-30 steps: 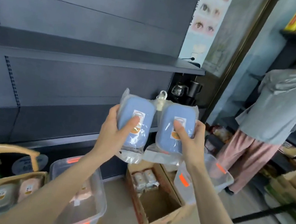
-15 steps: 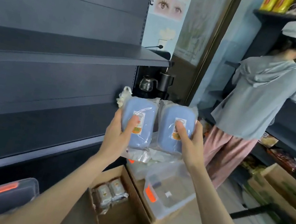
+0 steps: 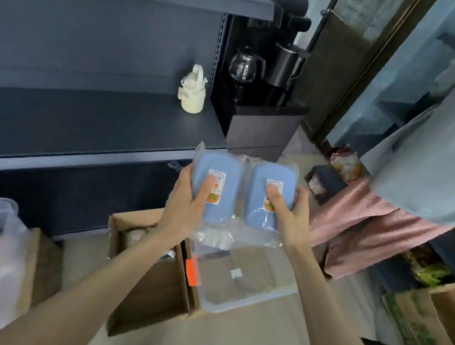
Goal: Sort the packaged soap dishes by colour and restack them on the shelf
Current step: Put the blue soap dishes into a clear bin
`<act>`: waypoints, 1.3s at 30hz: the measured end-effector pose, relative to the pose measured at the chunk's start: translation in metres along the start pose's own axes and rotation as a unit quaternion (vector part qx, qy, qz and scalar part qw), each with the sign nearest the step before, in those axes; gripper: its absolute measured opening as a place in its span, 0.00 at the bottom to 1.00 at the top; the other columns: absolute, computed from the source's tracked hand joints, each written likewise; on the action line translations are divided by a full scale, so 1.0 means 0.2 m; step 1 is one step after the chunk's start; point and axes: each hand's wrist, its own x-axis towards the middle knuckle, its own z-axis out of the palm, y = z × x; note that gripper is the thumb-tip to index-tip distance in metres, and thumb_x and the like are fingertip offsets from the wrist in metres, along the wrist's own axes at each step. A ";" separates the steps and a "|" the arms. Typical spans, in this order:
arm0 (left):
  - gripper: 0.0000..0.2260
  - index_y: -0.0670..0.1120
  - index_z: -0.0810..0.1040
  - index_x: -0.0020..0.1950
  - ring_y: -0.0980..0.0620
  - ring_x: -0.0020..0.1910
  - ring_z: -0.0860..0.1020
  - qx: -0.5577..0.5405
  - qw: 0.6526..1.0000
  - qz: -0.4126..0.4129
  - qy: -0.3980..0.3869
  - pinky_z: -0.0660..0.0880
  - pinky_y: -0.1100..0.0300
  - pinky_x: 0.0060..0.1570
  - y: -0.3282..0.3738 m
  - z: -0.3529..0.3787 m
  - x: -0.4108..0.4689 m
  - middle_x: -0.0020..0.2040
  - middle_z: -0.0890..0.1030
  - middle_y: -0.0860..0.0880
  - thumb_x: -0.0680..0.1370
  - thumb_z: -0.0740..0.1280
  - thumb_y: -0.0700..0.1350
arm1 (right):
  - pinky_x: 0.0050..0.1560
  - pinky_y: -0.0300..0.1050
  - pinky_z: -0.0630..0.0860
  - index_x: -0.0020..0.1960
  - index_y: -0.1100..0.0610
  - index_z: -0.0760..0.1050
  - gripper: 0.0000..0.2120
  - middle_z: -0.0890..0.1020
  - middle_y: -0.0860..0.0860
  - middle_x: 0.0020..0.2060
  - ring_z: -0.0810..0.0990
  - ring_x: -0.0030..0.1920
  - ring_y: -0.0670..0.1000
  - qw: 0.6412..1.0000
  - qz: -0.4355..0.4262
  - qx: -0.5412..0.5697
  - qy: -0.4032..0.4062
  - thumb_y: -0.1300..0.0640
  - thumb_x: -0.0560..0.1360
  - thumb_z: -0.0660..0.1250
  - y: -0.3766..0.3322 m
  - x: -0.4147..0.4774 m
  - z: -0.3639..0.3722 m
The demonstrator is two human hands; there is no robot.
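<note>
Glossy film-wrapped soap dishes (image 3: pixel 214 188), matt shelf (image 3: pixel 78 125)

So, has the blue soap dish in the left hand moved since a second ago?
Yes. Against the cream bottle on the shelf, the blue soap dish in the left hand has dropped down and rightward; a second ago its top met the bottle.

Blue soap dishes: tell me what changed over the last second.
The left blue dish and right blue dish came lower, to the front edge of the shelf, as the view swung down and right, uncovering the cream bottle. Nothing was taken or let go: the left hand and right hand still grip one each, thumbs on the labels.
</note>
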 end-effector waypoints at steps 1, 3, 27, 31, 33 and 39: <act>0.18 0.56 0.64 0.65 0.50 0.58 0.77 0.003 1.000 -0.018 0.009 0.75 0.67 0.51 -0.05 0.04 0.03 0.60 0.76 0.51 0.78 0.59 0.59 | 0.41 0.34 0.77 0.63 0.53 0.67 0.29 0.81 0.46 0.51 0.84 0.44 0.41 1.000 0.021 0.000 -0.013 0.43 0.70 0.74 0.06 0.06 -0.01; 0.18 0.54 0.64 0.66 0.49 0.59 0.76 0.000 0.998 -0.065 0.020 0.75 0.55 0.59 -0.18 0.13 0.11 0.61 0.76 0.49 0.79 0.60 0.58 | 0.40 0.35 0.78 0.62 0.53 0.65 0.25 0.80 0.48 0.52 0.83 0.41 0.41 0.998 0.062 -0.005 -0.033 0.47 0.72 0.73 0.19 0.17 -0.02; 0.20 0.44 0.66 0.51 0.41 0.48 0.76 0.115 0.874 -0.468 0.070 0.74 0.51 0.45 -1.71 1.06 0.16 0.45 0.75 0.44 0.76 0.66 0.59 | 0.53 0.47 0.78 0.61 0.58 0.67 0.30 0.78 0.54 0.53 0.79 0.55 0.55 0.880 0.359 -0.220 -0.218 0.48 0.67 0.77 1.95 0.77 -0.32; 0.19 0.42 0.68 0.58 0.40 0.56 0.73 0.136 0.858 -0.490 0.077 0.71 0.49 0.58 -1.92 1.13 0.16 0.51 0.69 0.45 0.77 0.67 0.54 | 0.60 0.60 0.73 0.54 0.58 0.72 0.25 0.79 0.57 0.53 0.79 0.57 0.57 0.871 0.325 -0.278 -0.243 0.47 0.66 0.78 2.20 0.81 -0.32; 0.21 0.41 0.69 0.62 0.44 0.54 0.72 0.151 0.850 -0.498 0.090 0.68 0.60 0.54 -2.02 1.15 0.17 0.54 0.64 0.47 0.77 0.66 0.53 | 0.56 0.58 0.76 0.44 0.53 0.72 0.18 0.81 0.49 0.42 0.82 0.48 0.48 0.881 0.311 -0.277 -0.225 0.48 0.64 0.78 2.30 0.81 -0.29; 0.21 0.37 0.68 0.66 0.43 0.56 0.71 0.219 0.849 -0.473 0.089 0.61 0.63 0.51 -2.27 1.17 0.22 0.62 0.68 0.39 0.79 0.65 0.49 | 0.59 0.60 0.73 0.58 0.61 0.73 0.26 0.76 0.55 0.54 0.76 0.57 0.60 0.876 0.297 -0.292 -0.243 0.50 0.68 0.77 2.57 0.80 -0.19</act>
